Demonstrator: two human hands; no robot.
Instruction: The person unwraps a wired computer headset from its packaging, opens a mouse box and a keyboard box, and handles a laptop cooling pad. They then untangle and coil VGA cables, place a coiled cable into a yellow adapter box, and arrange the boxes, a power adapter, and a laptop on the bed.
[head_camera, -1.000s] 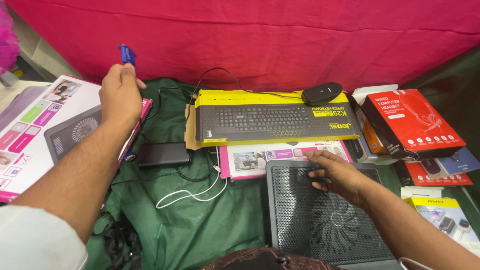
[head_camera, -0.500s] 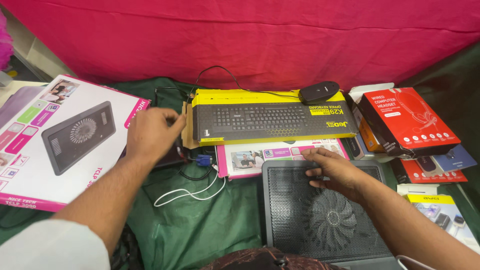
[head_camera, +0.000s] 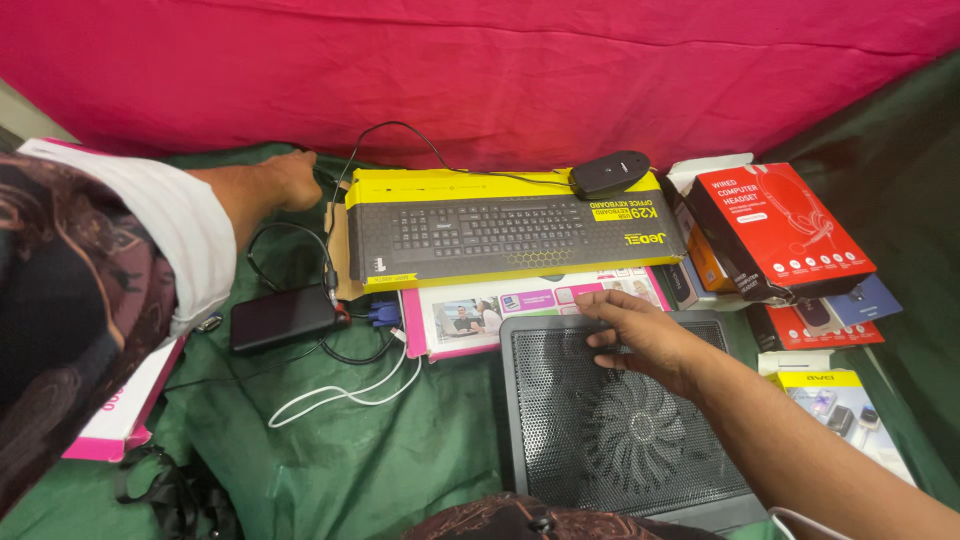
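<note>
Reaching behind the keyboard box while steadying the cooling pad

The left hand (head_camera: 290, 178) stretches to the black cable (head_camera: 335, 195) beside the yellow keyboard box (head_camera: 505, 232); whether its fingers grip it, I cannot tell. The right hand (head_camera: 640, 335) lies flat, fingers spread loose, on the mesh cooling pad (head_camera: 620, 420) on the green cloth (head_camera: 340, 460), seemingly bracing it.

1. Illumination: bright, even and diffuse; no single source is identifiable.
2. Shadows: soft and short; faint beneath the right hand (head_camera: 640, 335) on the black cooling pad (head_camera: 620, 430); darker in the folds of the green cloth (head_camera: 400, 470).
3. Glare: a mild sheen on the red box (head_camera: 780, 230).
4. Focus: the centre is sharp; the sleeve (head_camera: 90, 290) at the left edge is blurred.
5. Distortion: wide-angle stretching at the edges.
</note>
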